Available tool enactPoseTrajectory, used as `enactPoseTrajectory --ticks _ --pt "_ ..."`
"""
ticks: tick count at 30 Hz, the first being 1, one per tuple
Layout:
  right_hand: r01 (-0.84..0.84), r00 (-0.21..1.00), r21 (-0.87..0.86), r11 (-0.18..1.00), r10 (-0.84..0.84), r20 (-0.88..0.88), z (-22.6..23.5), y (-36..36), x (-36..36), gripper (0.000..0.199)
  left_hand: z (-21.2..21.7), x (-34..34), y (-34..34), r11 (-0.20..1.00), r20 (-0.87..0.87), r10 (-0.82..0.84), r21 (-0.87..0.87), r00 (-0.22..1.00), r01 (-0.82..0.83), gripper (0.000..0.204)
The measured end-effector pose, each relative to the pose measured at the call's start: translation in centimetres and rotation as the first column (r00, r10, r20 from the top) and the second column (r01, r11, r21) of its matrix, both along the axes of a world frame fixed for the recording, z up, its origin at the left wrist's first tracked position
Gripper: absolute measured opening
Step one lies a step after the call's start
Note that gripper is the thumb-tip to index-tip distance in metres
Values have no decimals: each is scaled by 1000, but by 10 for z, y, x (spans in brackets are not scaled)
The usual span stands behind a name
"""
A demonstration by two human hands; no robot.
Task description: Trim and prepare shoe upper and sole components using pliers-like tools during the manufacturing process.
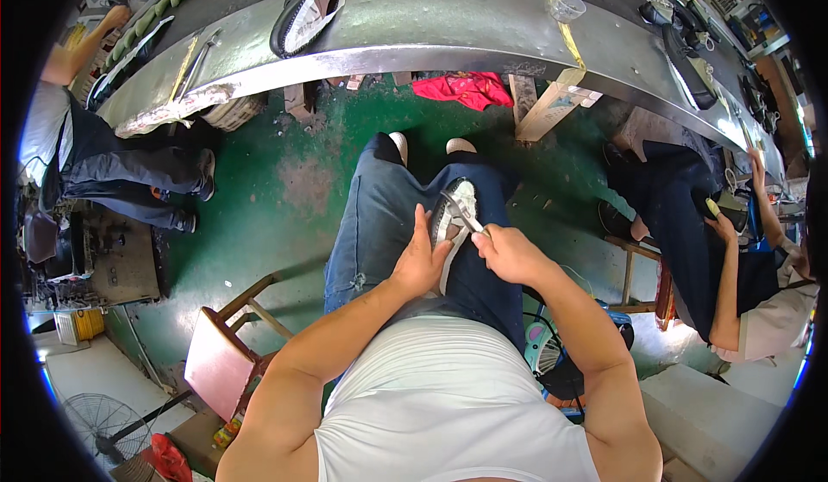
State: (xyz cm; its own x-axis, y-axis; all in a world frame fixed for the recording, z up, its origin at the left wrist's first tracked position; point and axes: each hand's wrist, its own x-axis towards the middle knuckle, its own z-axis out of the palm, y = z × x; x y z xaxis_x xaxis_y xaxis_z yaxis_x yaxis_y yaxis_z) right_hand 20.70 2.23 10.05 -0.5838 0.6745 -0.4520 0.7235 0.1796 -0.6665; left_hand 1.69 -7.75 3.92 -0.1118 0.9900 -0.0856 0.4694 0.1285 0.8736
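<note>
Seated person, blue jeans, white top, seen from above at centre frame. Left hand wrapped around the near end of a shoe, sole side up, resting on the lap at centre; thumb raised along the shoe's left edge, fingers closed beneath it. Right hand fisted around a thin metal tool, its tip lying on the pale sole near the toe end. Both hands close together, just apart, over the right thigh.

Upper frame: long curved metal surface spanning left to right. On it, a second shoe upper centre, a clear plastic cup to the upper right, strips of yellow tape beside the cup. Red cloth on the green floor under the surface's edge.

Left edge: another person seated in dark trousers. Right edge: a further person seated, arm raised toward the surface. Lower left: small wooden stool with pinkish seat, a floor fan in the corner
</note>
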Motion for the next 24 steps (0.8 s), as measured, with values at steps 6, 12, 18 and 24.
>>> enactPoseTrajectory --ticks 6,12,18,24 --pt "-168 986 198 966 164 35 6 -29 13 37 27 -16 13 915 247 -131 -343 960 213 92" --pt "-113 989 126 986 124 -84 7 -34 30 36 14 -37 -4 861 243 -393 -240 887 448 109" --pt "391 804 -305 868 -484 -346 -40 -57 54 39 0 -18 50 926 427 -43 -323 903 197 65" --pt "391 729 -517 761 -599 -330 -51 -51 65 42 45 -66 89 941 827 105 -262 553 213 53"
